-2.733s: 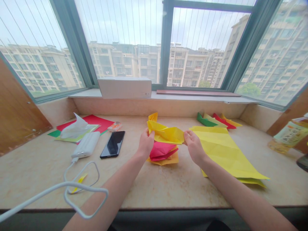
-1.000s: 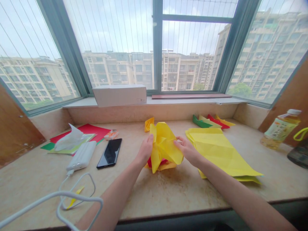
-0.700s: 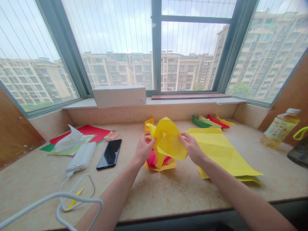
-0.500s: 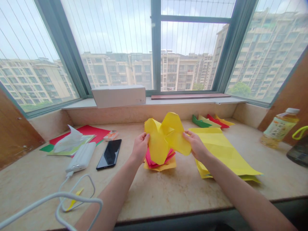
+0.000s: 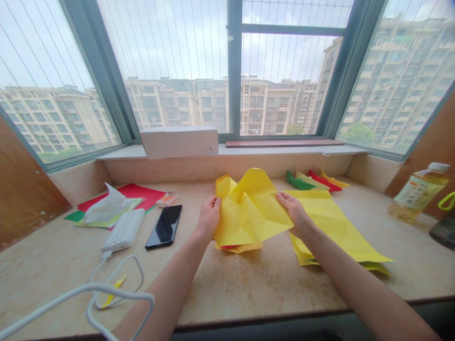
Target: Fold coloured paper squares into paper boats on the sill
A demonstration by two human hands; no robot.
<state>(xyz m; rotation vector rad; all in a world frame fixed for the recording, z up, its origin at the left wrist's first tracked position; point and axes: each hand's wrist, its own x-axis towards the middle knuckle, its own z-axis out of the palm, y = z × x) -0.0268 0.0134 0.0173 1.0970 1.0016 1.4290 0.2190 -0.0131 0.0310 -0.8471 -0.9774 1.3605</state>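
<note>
A creased yellow paper sheet (image 5: 250, 210) is held up between both hands above the stone ledge (image 5: 231, 284). My left hand (image 5: 209, 218) pinches its left edge, fingers closed on the paper. At the sheet's right edge my right hand (image 5: 295, 213) grips it the same way. The sheet is spread nearly flat and hides most of a small stack of folded paper (image 5: 238, 247) lying under it, where an orange-yellow piece and a sliver of pink show. A large yellow sheet (image 5: 337, 227) lies flat just right of my right hand.
A black phone (image 5: 165, 226), a white power bank (image 5: 123, 229) with its cable (image 5: 117, 296), tissue (image 5: 104, 207) on red and green paper lie left. Folded paper boats (image 5: 313, 181) sit at the back right, a drink bottle (image 5: 417, 193) far right, a white box (image 5: 179, 141) on the sill.
The yellow sheet was crumpled and twisted between my hands; now my hands have pulled apart and it is opened out almost flat, covering the pink paper beneath.
</note>
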